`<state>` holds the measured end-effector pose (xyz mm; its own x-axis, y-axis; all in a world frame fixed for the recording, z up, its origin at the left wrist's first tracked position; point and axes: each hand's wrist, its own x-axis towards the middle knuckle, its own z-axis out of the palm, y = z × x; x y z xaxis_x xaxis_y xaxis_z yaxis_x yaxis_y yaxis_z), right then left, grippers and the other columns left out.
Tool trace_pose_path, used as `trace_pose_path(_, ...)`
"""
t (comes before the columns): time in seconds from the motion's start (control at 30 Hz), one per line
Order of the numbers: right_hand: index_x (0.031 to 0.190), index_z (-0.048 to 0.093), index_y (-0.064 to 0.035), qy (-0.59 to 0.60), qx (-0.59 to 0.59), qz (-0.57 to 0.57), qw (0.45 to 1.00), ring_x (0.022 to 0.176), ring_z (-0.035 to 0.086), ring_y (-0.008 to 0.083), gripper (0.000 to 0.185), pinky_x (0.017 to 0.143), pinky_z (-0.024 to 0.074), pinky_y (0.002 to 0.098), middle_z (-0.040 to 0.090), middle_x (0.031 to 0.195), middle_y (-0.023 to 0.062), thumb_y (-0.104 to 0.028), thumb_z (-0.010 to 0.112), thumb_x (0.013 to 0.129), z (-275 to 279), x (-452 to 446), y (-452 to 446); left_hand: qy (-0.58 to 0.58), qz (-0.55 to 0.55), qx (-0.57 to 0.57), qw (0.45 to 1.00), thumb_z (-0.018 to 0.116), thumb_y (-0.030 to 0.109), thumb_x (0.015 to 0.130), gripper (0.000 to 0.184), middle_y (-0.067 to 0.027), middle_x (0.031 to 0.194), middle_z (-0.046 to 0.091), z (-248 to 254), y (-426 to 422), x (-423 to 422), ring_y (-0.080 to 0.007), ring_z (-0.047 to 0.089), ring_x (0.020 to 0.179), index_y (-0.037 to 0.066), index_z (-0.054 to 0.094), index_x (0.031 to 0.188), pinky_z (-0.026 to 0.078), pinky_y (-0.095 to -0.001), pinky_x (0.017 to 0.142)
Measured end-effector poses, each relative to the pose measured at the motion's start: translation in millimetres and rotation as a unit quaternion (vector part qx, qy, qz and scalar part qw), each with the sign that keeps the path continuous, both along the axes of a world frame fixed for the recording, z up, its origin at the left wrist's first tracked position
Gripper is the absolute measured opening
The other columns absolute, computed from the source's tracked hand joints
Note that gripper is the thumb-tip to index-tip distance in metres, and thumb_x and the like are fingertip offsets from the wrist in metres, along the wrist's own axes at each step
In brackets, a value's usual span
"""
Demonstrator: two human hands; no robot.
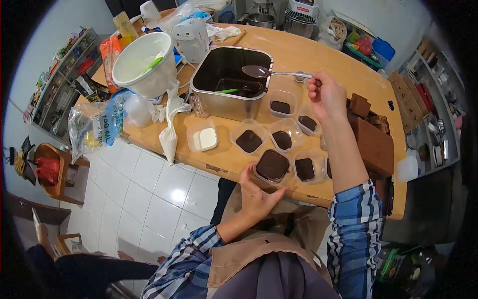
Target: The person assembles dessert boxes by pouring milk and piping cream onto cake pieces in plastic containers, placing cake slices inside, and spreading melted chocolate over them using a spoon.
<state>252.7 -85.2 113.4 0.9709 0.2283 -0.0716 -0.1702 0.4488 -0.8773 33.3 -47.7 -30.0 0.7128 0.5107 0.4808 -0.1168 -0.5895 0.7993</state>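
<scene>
My right hand (pixel 326 97) is closed on the handle of a metal spoon (pixel 256 72), whose bowl is coated dark brown. The spoon is above the right rim of a deep metal tub (pixel 226 105) with dark chocolate-coloured liquid and a green-handled tool (pixel 227 91) inside. My left hand (pixel 259 197) grips a clear plastic container (pixel 272 166) with a dark brown layer in it, at the table's front edge. Beside it are several similar containers, such as one dark-filled container (pixel 249 141). Another container (pixel 203 138) holds something white.
A white bucket (pixel 144 65) and a filled piping bag (pixel 170 132) are on the left. Brown cake blocks (pixel 371 144) are stacked at the right of the wooden table (pixel 303 50). Shelves line both walls. Another person's legs (pixel 99 269) show at lower left.
</scene>
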Motion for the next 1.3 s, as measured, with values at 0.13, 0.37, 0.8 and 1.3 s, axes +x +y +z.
trace_pose_path(0.13,0.074,0.052,0.0027,-0.005,-0.003,0.001,1.0,0.048,0.049,0.0122,0.008,0.041,0.0403,0.0217,0.053,0.063,0.0094,-0.005,0.053,0.076,-1.5,2.7,-0.3,-0.002,0.031,0.006,0.999,0.08,0.018,0.061,0.09,-0.0241,0.114,0.037,-3.2,-0.5,8.2,-0.0316,0.043,0.106,-0.007,0.015,0.119,0.034,-0.0384,0.093)
trace_pose_path(0.37,0.073,0.052,0.0018,-0.005,-0.004,-0.004,1.0,0.048,0.049,0.0115,0.008,0.04,0.0397,0.021,0.053,0.062,0.0085,-0.005,0.054,0.075,1.7,3.0,-1.0,0.02,0.063,0.043,0.997,0.077,0.015,0.064,0.085,-0.0248,0.113,0.039,-10.0,-2.1,11.7,-0.0325,0.047,0.103,-0.008,0.017,0.119,0.037,-0.0376,0.09)
trace_pose_path(0.8,0.073,0.052,0.0008,-0.015,0.004,0.0,1.0,0.048,0.048,0.0111,0.007,0.04,0.0391,0.0208,0.054,0.062,0.0082,-0.005,0.054,0.076,4.7,1.2,-3.1,-0.141,-0.002,-0.044,0.989,0.075,0.007,0.065,0.077,-0.0205,0.113,0.038,28.6,16.0,-9.3,-0.0269,0.049,0.102,-0.004,0.02,0.118,0.042,-0.0335,0.084)
trace_pose_path(1.3,0.073,0.053,-0.0015,-0.059,0.002,0.057,0.997,0.047,0.047,0.0096,0.008,0.039,0.0362,0.0198,0.052,0.061,0.0057,-0.008,0.054,0.078,32.3,-30.1,-22.8,-0.172,0.035,-0.083,0.981,0.071,0.006,0.068,0.071,-0.0196,0.114,0.036,72.4,74.3,62.4,-0.0239,0.044,0.105,-0.001,0.019,0.116,0.037,-0.0343,0.091)
